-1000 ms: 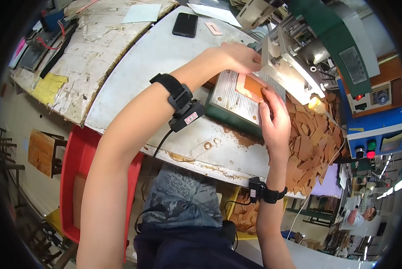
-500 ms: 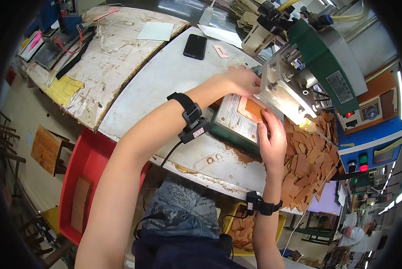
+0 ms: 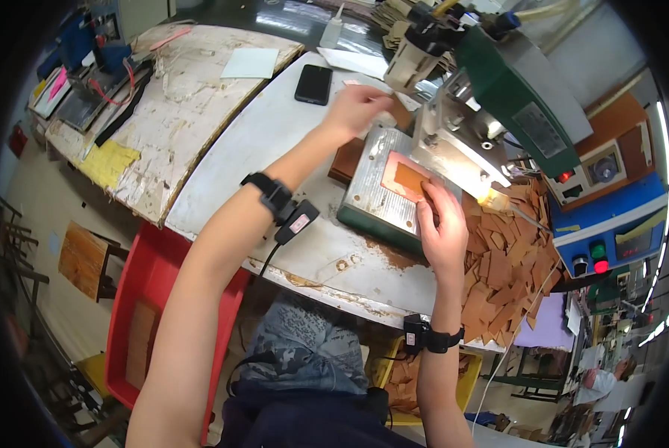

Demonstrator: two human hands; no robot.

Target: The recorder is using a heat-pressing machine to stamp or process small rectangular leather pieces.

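My left hand (image 3: 358, 110) is raised beyond the far left corner of the press's ridged metal bed (image 3: 379, 154). Its fingers are closed, with a brown leather piece (image 3: 403, 113) at the fingertips. On the bed lies a flat pink frame (image 3: 394, 179), with a brown leather rectangle (image 3: 409, 178) showing in its opening. My right hand (image 3: 444, 228) has curved fingers and thumb on the near right end of this frame, holding it against the bed. The press head (image 3: 454, 142) stands above the bed's right side, lit by a bright lamp.
Brown leather pieces (image 3: 343, 160) sit left of the bed. Many loose leather scraps (image 3: 498, 261) are heaped on the right. A black phone (image 3: 313, 84) lies on the table's far side. A red tub (image 3: 166, 257) and a yellow crate (image 3: 465, 381) of scraps stand below the near edge.
My left hand has moved away from the press head, to the left and farther back, and a brown leather piece now shows at its fingertips. My right hand stays on the pink frame.
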